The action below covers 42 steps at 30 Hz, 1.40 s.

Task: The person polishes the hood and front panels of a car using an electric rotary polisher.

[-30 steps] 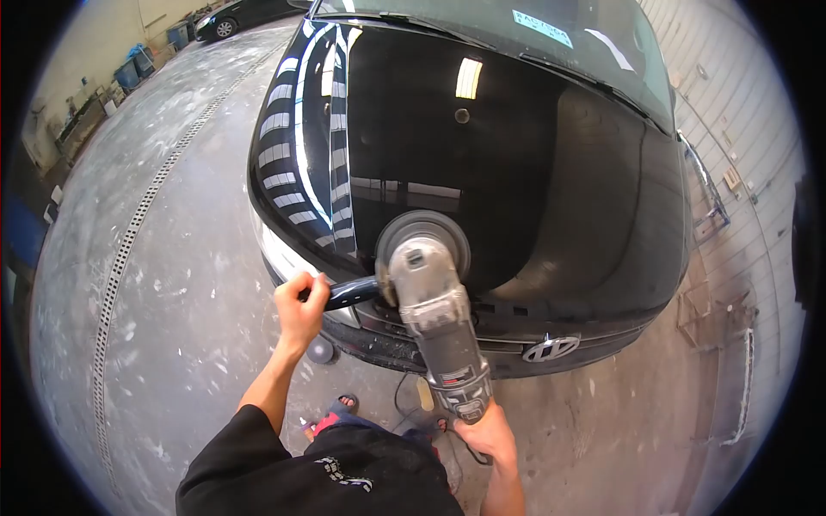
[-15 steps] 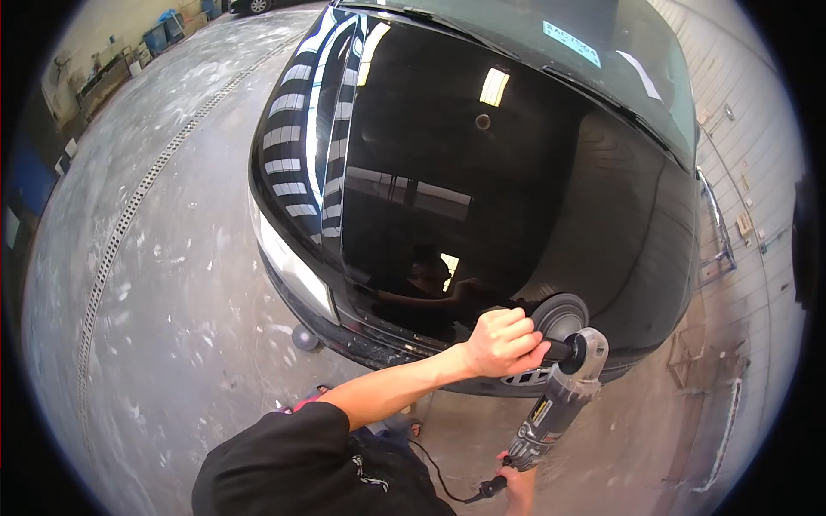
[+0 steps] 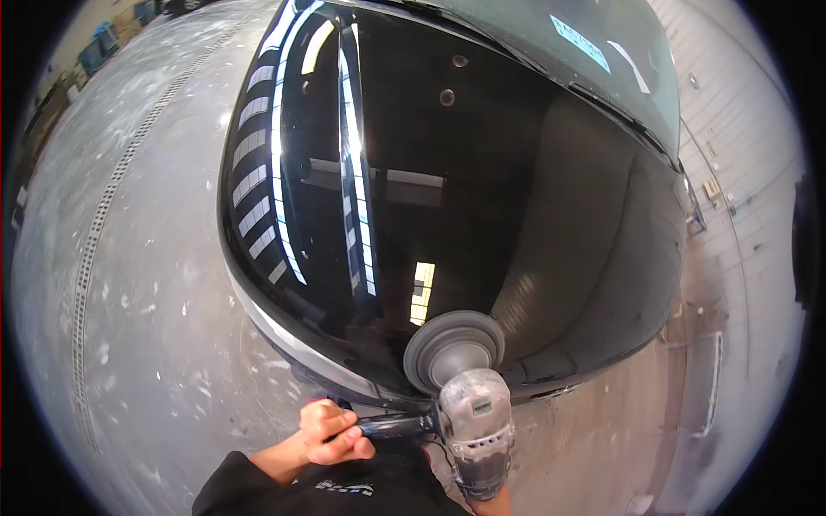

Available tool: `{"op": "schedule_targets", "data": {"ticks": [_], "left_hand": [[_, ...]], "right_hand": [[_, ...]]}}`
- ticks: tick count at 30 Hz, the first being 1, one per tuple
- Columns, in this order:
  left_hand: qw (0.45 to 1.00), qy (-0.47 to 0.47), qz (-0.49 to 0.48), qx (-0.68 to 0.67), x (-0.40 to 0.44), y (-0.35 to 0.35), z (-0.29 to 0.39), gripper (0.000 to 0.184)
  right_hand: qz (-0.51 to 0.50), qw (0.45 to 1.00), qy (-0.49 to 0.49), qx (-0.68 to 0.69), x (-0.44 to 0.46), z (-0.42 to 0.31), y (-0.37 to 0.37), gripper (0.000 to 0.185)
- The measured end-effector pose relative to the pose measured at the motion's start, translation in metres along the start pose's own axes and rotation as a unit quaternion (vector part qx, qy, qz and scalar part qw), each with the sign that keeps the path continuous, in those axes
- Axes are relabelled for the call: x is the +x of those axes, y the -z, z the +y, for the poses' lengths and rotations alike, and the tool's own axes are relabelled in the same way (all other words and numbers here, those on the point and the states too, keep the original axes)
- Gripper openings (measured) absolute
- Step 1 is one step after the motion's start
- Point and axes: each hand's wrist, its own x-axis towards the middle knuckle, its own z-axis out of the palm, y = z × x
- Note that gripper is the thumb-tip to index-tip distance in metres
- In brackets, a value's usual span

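Note:
A grey car polisher [image 3: 478, 413] stands at the front edge of a glossy black car hood [image 3: 447, 215]. Its round pad [image 3: 422, 354] lies against the paint near that edge. My left hand [image 3: 331, 433] is closed around the black side handle [image 3: 391, 426], with the thumb on the near side. At the bottom of the view, my right hand [image 3: 493, 506] is at the rear of the polisher's body; its fingers are largely hidden behind the tool. Bright lamp reflections cross the hood on the left.
Behind the hood are the windshield [image 3: 602, 30], with a blue-white sticker [image 3: 579, 41], and the wipers. A drain grate [image 3: 103, 206] runs along the grey floor on the left. A pale wall [image 3: 740, 129] rises on the right. Blue bins [image 3: 96, 50] stand far left.
The polisher has moved left and toward me along the hood's front edge, its body now more upright in view. My left hand has come back with the handle. The view has shifted too.

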Motion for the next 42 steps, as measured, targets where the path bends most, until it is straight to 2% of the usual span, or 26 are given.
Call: {"op": "schedule_targets", "data": {"ticks": [1,6,7,9,11,13,15,16,17,18,19,21,23,24,25,26,27,28,29,30,32,34,35,37,40,42], "left_hand": [[1.0,0.011,-0.018,0.001,0.009,0.017,-0.017,0.022],[1.0,-0.013,0.0,-0.02,0.091,0.034,-0.102,0.021],[1.0,-0.018,0.012,-0.018,0.108,0.033,-0.118,0.02],[0.997,-0.034,0.064,0.015,0.133,0.027,-0.157,0.018],[0.995,-0.047,0.09,0.012,0.171,0.021,-0.187,0.023],[0.994,-0.039,0.099,-0.001,0.202,0.021,-0.215,0.025],[0.995,-0.013,0.102,0.017,0.22,0.025,-0.234,0.024],[0.994,0.013,0.105,0.021,0.222,0.027,-0.24,0.023],[0.993,0.035,0.111,0.027,0.224,0.029,-0.245,0.023],[0.994,0.014,0.106,0.031,0.223,0.032,-0.248,0.022],[0.994,-0.012,0.1,0.03,0.221,0.032,-0.248,0.022],[0.997,-0.016,0.072,0.027,0.215,0.034,-0.23,0.021],[0.997,-0.037,0.054,0.029,0.197,0.028,-0.205,0.023],[0.999,-0.015,0.041,0.016,0.184,0.026,-0.188,0.025],[0.999,-0.028,-0.015,0.024,0.174,0.029,-0.168,0.013],[0.999,-0.051,0.008,0.008,0.156,0.023,-0.157,0.021],[0.998,-0.068,0.017,-0.001,0.141,0.016,-0.141,0.022],[0.996,-0.086,-0.002,-0.015,0.136,0.011,-0.121,0.023],[0.994,-0.072,-0.05,-0.062,0.125,0.01,-0.105,0.024],[0.988,-0.081,-0.099,-0.086,0.122,0.006,-0.089,0.023],[0.981,-0.077,-0.098,-0.149,0.105,-0.011,-0.065,0.02],[0.978,-0.081,-0.112,-0.157,0.099,-0.018,-0.051,0.02],[0.977,-0.089,-0.116,-0.158,0.101,-0.019,-0.05,0.02],[0.977,-0.091,-0.117,-0.155,0.114,-0.016,-0.062,0.02],[0.978,-0.081,-0.089,-0.169,0.135,-0.012,-0.105,0.021],[0.982,-0.07,-0.068,-0.163,0.147,-0.003,-0.144,0.021]], "right_hand": [[-0.004,1.0,-0.01,0.008,-0.063,0.064,-0.002,0.031],[-0.028,0.998,-0.034,0.047,-0.004,-0.119,0.019,0.03],[-0.033,0.997,-0.037,0.058,-0.01,-0.132,0.013,0.03],[-0.114,0.99,-0.075,0.038,0.017,-0.158,0.017,0.054],[-0.123,0.991,0.029,0.048,0.047,-0.2,0.019,0.055],[-0.06,0.991,0.117,0.028,0.07,-0.235,0.018,0.052],[-0.071,0.977,0.078,0.186,0.077,-0.266,0.019,0.055],[-0.073,0.968,0.105,0.215,0.084,-0.27,0.016,0.057],[-0.076,0.957,0.137,0.243,0.09,-0.271,0.015,0.059],[-0.084,0.968,0.095,0.217,0.088,-0.274,0.013,0.059],[-0.083,0.965,0.099,0.229,0.085,-0.265,0.01,0.059],[-0.069,0.967,0.162,0.182,0.078,-0.234,-0.004,0.066],[-0.056,0.965,0.159,0.198,0.054,-0.199,-0.021,0.078],[-0.07,0.969,0.128,0.199,0.037,-0.18,-0.025,0.08],[-0.057,0.958,0.164,0.227,0.021,-0.158,-0.035,0.069],[-0.087,0.957,0.158,0.228,0.004,-0.143,-0.034,0.056],[-0.08,0.948,0.168,0.259,-0.009,-0.132,-0.037,0.055],[-0.029,0.947,0.168,0.271,-0.026,-0.127,-0.042,0.042],[-0.036,0.951,0.1,0.29,-0.043,-0.092,-0.052,0.027],[-0.037,0.955,-0.021,0.293,-0.065,-0.046,-0.071,0.019],[-0.003,0.947,-0.033,0.318,-0.09,-0.005,-0.093,0.019],[-0.026,0.941,-0.068,0.332,-0.108,0.014,-0.1,0.018],[-0.051,0.932,-0.1,0.345,-0.107,0.006,-0.101,0.018],[-0.034,0.914,-0.117,0.387,-0.099,-0.017,-0.104,0.015],[-0.02,0.951,-0.055,0.304,-0.074,-0.027,-0.117,0.02],[-0.011,0.955,-0.07,0.29,-0.052,-0.11,-0.095,0.023]]}}
